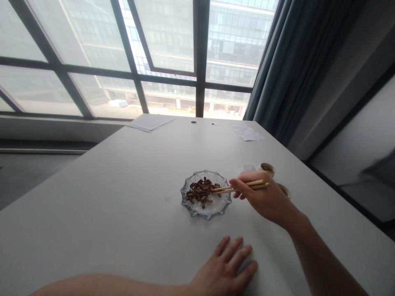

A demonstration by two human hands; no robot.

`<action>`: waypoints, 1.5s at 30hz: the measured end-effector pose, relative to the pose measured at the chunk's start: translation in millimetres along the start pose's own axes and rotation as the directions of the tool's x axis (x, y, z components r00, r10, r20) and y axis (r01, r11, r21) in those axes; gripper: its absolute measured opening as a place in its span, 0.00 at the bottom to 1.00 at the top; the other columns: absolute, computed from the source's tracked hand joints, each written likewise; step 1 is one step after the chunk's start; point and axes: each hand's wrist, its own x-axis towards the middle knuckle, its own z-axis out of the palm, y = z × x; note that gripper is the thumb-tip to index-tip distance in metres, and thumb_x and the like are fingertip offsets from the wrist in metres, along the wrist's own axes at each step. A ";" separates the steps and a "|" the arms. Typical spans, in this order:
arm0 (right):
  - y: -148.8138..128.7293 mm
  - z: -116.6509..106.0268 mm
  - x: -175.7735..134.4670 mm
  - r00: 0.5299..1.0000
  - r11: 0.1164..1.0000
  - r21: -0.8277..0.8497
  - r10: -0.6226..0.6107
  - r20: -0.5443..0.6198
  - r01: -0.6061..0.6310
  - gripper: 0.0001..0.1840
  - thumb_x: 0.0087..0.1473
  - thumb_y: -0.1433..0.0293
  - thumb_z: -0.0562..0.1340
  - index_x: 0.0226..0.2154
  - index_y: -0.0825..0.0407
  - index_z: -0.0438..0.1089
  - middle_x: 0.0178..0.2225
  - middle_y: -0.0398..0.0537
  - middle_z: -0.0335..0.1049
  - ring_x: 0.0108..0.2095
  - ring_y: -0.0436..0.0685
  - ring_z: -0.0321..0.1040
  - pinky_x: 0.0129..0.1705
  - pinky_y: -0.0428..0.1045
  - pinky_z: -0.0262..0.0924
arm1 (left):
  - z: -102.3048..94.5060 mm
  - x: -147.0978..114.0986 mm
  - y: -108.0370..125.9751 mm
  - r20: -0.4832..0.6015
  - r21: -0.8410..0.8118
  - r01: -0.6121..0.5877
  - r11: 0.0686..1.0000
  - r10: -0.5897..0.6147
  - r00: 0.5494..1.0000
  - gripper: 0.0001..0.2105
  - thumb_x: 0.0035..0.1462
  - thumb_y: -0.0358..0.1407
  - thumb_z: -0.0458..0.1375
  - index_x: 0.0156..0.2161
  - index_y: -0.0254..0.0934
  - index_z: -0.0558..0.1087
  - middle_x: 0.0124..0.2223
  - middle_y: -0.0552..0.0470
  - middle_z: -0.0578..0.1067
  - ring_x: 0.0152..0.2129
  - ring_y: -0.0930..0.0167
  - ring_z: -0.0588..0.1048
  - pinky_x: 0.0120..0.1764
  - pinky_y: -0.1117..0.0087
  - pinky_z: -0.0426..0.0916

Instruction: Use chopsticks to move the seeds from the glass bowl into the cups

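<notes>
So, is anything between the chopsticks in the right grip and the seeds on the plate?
No, nothing visible. The chopsticks in the right grip cross the right rim of the plate, tips at the seeds. The left grip lies on the table nearer the camera, off that line.

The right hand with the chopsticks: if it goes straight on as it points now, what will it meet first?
With the chopsticks leading, the right hand would likely meet the dark seeds in the glass dish first. Their tips appear right at them, but depth leaves contact unclear.
</notes>
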 end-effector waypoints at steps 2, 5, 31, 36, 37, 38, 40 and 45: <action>-0.4 -4.0 -0.5 0.999 0.999 0.038 0.034 -0.018 -0.034 0.24 0.64 0.52 0.66 0.26 0.53 0.80 0.23 0.48 0.79 0.25 0.56 0.75 0.28 0.48 0.65 | 0.5 -0.5 0.1 0.006 0.003 -0.003 1.000 0.003 1.000 0.19 0.74 0.45 0.57 0.64 0.43 0.70 0.68 0.47 0.68 0.63 0.57 0.66 0.64 0.54 0.61; -0.7 -5.2 -2.1 0.998 0.994 0.084 0.070 0.003 -0.070 0.24 0.63 0.51 0.67 0.26 0.53 0.79 0.23 0.48 0.79 0.24 0.56 0.76 0.27 0.47 0.65 | -0.1 -0.3 -0.1 0.013 0.001 -0.010 1.000 0.010 1.000 0.21 0.73 0.48 0.56 0.65 0.43 0.70 0.68 0.46 0.68 0.63 0.56 0.66 0.64 0.53 0.61; 49.7 -71.5 14.6 0.783 0.991 0.092 0.133 -0.608 -0.098 0.31 0.52 0.42 0.71 0.28 0.56 0.79 0.21 0.53 0.79 0.20 0.58 0.79 0.22 0.46 0.77 | -11.5 2.3 -3.9 0.102 -0.072 -0.019 0.997 0.027 0.994 0.26 0.72 0.52 0.56 0.67 0.40 0.68 0.69 0.44 0.68 0.65 0.55 0.64 0.66 0.52 0.60; 44.4 -67.0 12.6 0.793 0.993 0.105 0.099 -0.601 -0.044 0.29 0.53 0.43 0.72 0.28 0.55 0.79 0.22 0.52 0.79 0.20 0.59 0.79 0.23 0.47 0.76 | -13.9 4.1 -3.7 0.091 -0.076 -0.018 0.997 0.025 0.995 0.26 0.73 0.53 0.55 0.67 0.40 0.68 0.68 0.45 0.68 0.64 0.56 0.65 0.66 0.54 0.60; 39.9 -63.9 10.8 0.806 0.992 0.121 0.097 -0.584 -0.032 0.28 0.53 0.44 0.72 0.29 0.55 0.79 0.23 0.52 0.80 0.21 0.59 0.80 0.23 0.47 0.76 | -14.4 4.5 -3.7 0.093 -0.077 -0.018 0.997 0.025 0.995 0.26 0.73 0.53 0.55 0.67 0.39 0.68 0.68 0.44 0.68 0.64 0.56 0.65 0.65 0.54 0.60; 35.0 -59.8 8.7 0.829 0.990 0.137 0.100 -0.551 -0.029 0.28 0.54 0.45 0.72 0.29 0.54 0.80 0.24 0.52 0.80 0.22 0.59 0.80 0.24 0.47 0.76 | -14.9 4.9 -3.6 0.095 -0.078 -0.017 0.997 0.025 0.995 0.26 0.73 0.53 0.54 0.67 0.40 0.68 0.68 0.44 0.68 0.64 0.55 0.65 0.65 0.54 0.60; 25.2 -49.1 4.4 0.898 0.987 0.154 0.113 -0.425 -0.051 0.27 0.57 0.45 0.70 0.30 0.53 0.80 0.25 0.52 0.81 0.23 0.59 0.81 0.25 0.48 0.75 | -15.5 5.5 -3.5 0.089 -0.076 -0.015 0.997 0.022 0.996 0.26 0.74 0.53 0.53 0.67 0.40 0.68 0.68 0.45 0.69 0.64 0.55 0.66 0.64 0.53 0.61; 10.0 -20.9 -0.4 0.994 0.994 0.082 0.076 -0.082 -0.070 0.24 0.62 0.49 0.67 0.28 0.52 0.79 0.24 0.49 0.80 0.25 0.58 0.79 0.26 0.46 0.69 | -15.1 5.6 -3.7 0.080 -0.074 -0.012 0.997 0.018 0.997 0.25 0.75 0.52 0.51 0.66 0.40 0.68 0.68 0.45 0.69 0.63 0.55 0.67 0.64 0.53 0.61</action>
